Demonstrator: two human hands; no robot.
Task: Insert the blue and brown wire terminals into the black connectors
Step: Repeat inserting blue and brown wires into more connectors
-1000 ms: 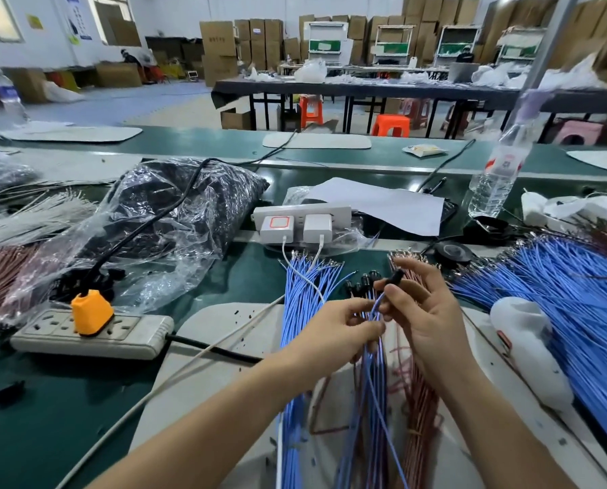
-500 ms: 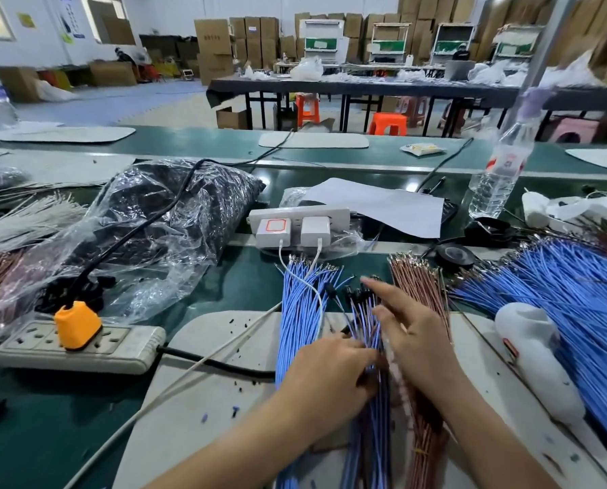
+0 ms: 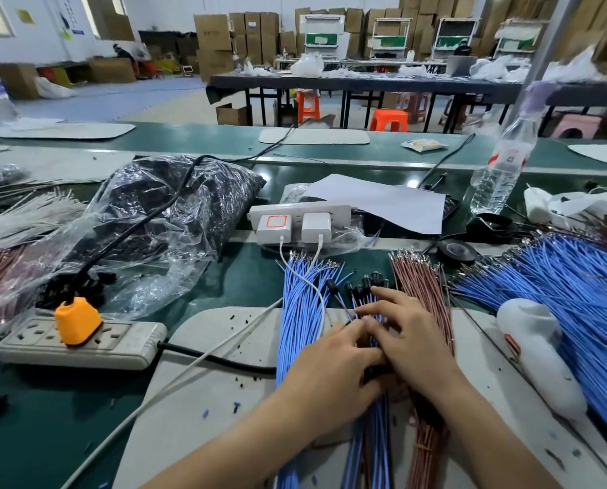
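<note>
The right hand [image 3: 411, 340] lay flat, fingers straight and spread, on the middle bundle [image 3: 378, 421]. Connectors [image 3: 362, 285] sat just beyond its fingertips, blue wires [image 3: 298, 312] left of it, brown wires [image 3: 422, 287] just right. The left hand [image 3: 334, 365] touched it; whether it pinched anything was unclear.

Both bare arms come in from the bottom edge and meet just right of centre. The left forearm [image 3: 242, 442] runs up from the lower middle toward the right; the right forearm [image 3: 489, 428] runs up from the lower right toward the left. The left hand [image 3: 334, 361] lies back up, fingers bent forward and down, tips tucked against the right hand [image 3: 411, 337]; its grip cannot be made out. The right hand is palm down, fingers [image 3: 383, 292] straight and slightly spread, pointing to the upper left.
</note>
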